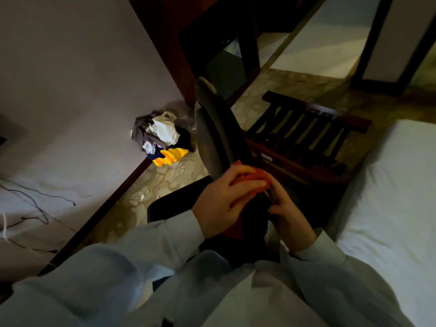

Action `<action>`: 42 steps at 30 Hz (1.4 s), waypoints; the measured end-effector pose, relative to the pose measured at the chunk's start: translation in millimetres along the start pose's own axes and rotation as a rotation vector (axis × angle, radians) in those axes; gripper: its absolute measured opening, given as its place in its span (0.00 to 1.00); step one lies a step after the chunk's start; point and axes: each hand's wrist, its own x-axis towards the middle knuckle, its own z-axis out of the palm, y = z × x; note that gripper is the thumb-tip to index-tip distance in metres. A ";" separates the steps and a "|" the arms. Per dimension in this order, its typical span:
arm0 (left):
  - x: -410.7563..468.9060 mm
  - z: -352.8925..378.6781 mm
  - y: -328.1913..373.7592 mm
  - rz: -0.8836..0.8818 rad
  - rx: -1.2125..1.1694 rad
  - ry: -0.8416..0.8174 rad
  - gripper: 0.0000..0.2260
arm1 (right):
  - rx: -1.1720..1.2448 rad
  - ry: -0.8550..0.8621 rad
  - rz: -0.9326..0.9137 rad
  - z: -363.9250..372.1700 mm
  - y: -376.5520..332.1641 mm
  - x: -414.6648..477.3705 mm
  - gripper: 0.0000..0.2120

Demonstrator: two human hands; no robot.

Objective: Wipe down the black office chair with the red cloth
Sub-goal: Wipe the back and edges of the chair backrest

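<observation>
The black office chair [213, 135] shows a long dark curved part rising from the middle of the view toward the top; its dark seat lies below left of my hands. The red cloth [256, 179] is bunched against the near end of that part, with a darker red fold hanging lower down. My left hand [221, 199] lies over the cloth with its fingers curled round it. My right hand [286, 212] grips the chair's dark frame just right of the cloth. The dim light hides the exact contact.
A pile of clothes and a white bag [162, 135] lies on the patterned floor. A dark slatted wooden rack [309, 128] stands right of the chair. A white bed [401, 197] fills the right side, white bedding with cables [35, 201] the left, dark wooden furniture [200, 31] behind.
</observation>
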 end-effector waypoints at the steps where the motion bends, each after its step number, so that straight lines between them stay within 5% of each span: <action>1: -4.8 -0.9 0.6 0.048 -0.011 -0.024 0.12 | -0.013 0.030 0.004 -0.6 3.1 -0.5 0.31; 7: -10.6 -6.5 -6.0 0.289 0.031 -0.201 0.11 | 0.094 0.054 -0.032 2.3 -3.3 -4.0 0.38; 11: 10.5 -10.2 -20.2 0.324 0.180 -0.117 0.13 | 0.025 0.041 -0.041 4.1 -11.3 3.5 0.43; 15: 47.0 -21.2 -45.6 0.135 0.195 -0.021 0.13 | -0.021 0.059 -0.034 8.0 -18.7 10.6 0.52; 19: 80.3 -36.4 -79.1 -0.053 0.254 0.088 0.15 | -0.017 0.104 0.011 13.8 -27.4 17.1 0.30; 27: 120.8 -52.6 -148.0 -0.550 0.060 0.386 0.13 | -0.481 0.050 0.169 15.9 -55.7 77.8 0.25; 30: 110.7 -55.8 -144.0 -0.446 0.068 0.461 0.15 | -0.738 0.011 0.127 17.3 -69.6 112.6 0.24; 34: 105.1 -41.1 -133.8 -0.211 0.055 0.347 0.15 | -0.976 0.060 0.145 18.9 -79.7 160.8 0.32; 38: 117.5 -28.2 -144.2 -0.067 0.190 0.251 0.14 | -0.929 0.100 0.170 21.4 -74.4 179.5 0.34; 42: 119.4 -31.7 -162.6 -0.112 0.115 0.325 0.13 | -0.721 0.162 0.219 22.3 -59.7 181.0 0.35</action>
